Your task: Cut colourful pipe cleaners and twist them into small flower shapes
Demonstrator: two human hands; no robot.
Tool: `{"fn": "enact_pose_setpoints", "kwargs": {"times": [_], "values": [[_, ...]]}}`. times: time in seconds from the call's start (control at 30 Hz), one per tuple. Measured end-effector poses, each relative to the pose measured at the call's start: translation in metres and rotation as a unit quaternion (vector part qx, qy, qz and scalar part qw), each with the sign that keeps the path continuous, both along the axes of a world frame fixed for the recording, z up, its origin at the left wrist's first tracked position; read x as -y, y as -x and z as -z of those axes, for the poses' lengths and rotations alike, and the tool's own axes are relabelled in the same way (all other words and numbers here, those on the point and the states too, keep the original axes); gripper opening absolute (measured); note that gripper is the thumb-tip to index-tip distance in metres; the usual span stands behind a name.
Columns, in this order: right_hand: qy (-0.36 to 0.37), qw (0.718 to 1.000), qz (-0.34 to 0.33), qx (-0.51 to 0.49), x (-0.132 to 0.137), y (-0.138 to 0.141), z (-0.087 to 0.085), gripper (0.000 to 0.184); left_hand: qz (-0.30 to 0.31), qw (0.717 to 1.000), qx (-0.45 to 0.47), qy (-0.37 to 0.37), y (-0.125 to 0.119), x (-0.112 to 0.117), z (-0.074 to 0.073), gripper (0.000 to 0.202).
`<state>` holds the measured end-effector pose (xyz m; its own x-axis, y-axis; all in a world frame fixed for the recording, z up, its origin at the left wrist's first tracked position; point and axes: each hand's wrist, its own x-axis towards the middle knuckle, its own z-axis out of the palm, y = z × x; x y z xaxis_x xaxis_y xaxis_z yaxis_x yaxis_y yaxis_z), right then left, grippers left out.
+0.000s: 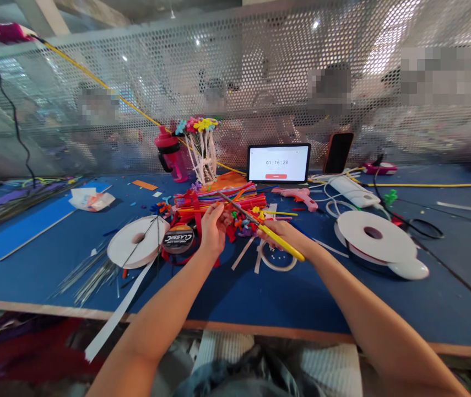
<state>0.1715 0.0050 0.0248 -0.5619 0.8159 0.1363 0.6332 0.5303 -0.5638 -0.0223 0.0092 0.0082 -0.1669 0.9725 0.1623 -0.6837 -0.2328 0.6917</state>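
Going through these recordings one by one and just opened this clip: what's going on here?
A person at a blue worktable holds yellow-handled scissors in the right hand, the blades pointing toward the left hand. The fingers of the left hand are close to the blades, but it's hard to tell what they hold. Behind the hands lies a heap of coloured sticks, with white ribbon rolls on both sides, a pink glue gun and a tablet showing 01:16:28.
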Motion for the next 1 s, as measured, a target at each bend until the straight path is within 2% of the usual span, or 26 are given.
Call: {"fn": "enact_pose_setpoints", "kwargs": {"times": [0.33, 0.7, 0.83, 1.0], "values": [[0.005, 0.999, -0.001, 0.048, 0.003, 0.001, -0.005, 0.049, -0.038, 0.995, -0.083, 0.026, 0.004, -0.007, 0.003, 0.020], [0.007, 0.999, -0.014, 0.040, 0.003, -0.004, -0.005, 0.049, -0.015, 0.990, -0.141, 0.019, 0.008, -0.008, 0.002, 0.016], [-0.017, 0.998, -0.043, 0.047, 0.003, -0.007, -0.007, 0.045, 0.019, 0.988, -0.151, 0.012, 0.012, -0.009, 0.002, 0.011], [-0.039, 0.995, -0.048, 0.074, 0.003, -0.009, -0.010, 0.044, 0.034, 0.987, -0.159, 0.016, 0.014, -0.010, 0.001, 0.009]]}}
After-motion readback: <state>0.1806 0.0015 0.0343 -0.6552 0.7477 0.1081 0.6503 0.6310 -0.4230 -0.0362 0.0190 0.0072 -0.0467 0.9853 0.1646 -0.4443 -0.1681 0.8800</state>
